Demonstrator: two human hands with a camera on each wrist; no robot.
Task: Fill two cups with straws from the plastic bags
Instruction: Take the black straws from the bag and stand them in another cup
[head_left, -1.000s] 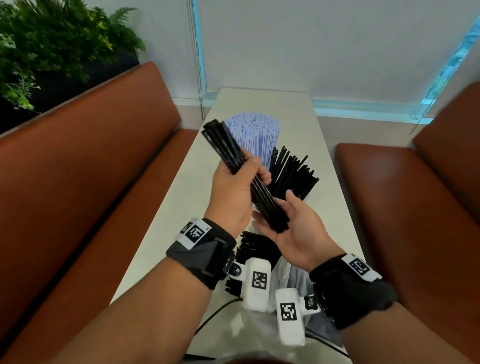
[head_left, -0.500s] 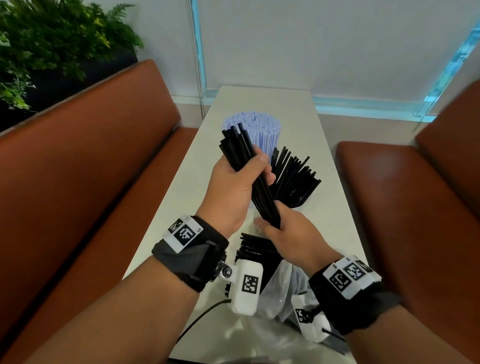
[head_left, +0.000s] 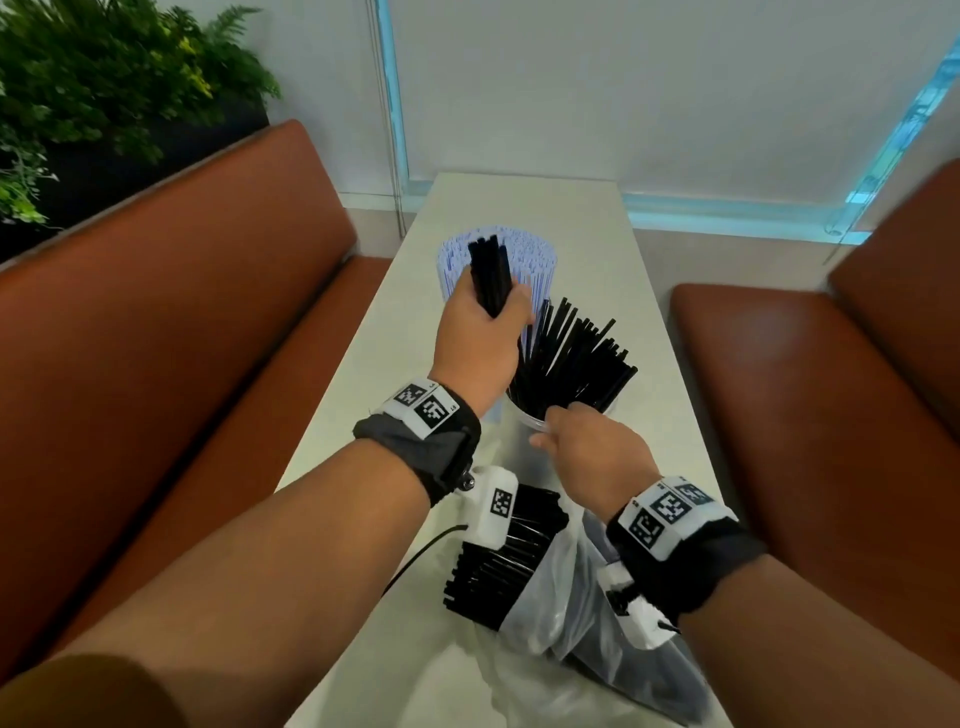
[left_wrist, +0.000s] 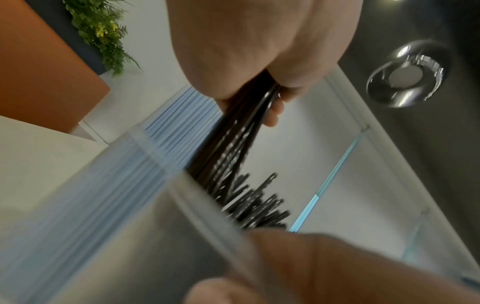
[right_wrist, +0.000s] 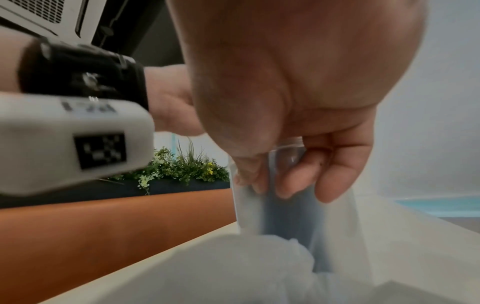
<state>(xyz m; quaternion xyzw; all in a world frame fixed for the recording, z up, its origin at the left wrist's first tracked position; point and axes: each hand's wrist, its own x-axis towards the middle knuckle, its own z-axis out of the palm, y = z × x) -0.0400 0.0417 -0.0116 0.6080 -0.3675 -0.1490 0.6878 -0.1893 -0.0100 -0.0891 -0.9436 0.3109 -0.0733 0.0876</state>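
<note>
My left hand (head_left: 480, 340) grips a bundle of black straws (head_left: 489, 273), held steeply over the near clear cup (head_left: 530, 418); in the left wrist view the bundle (left_wrist: 233, 139) runs down toward the black straws (left_wrist: 257, 207) standing in that cup. The cup's black straws (head_left: 571, 364) fan out to the right. My right hand (head_left: 587, 447) grips the cup at its rim; the right wrist view shows fingers (right_wrist: 298, 172) curled round the clear cup wall (right_wrist: 285, 205). Behind stands a cup packed with blue-white straws (head_left: 524, 249). A clear plastic bag (head_left: 561, 597) with more black straws (head_left: 498, 566) lies near me.
The narrow pale table (head_left: 524, 208) runs away from me between two brown bench seats (head_left: 182, 312) (head_left: 810, 395). A plant (head_left: 104, 78) stands behind the left bench. A black cable (head_left: 415, 551) trails over the table's near left.
My left hand has carried the straw bundle forward and tipped it upright over the near cup. My right hand has let go of the bundle's lower end and taken hold of the cup.
</note>
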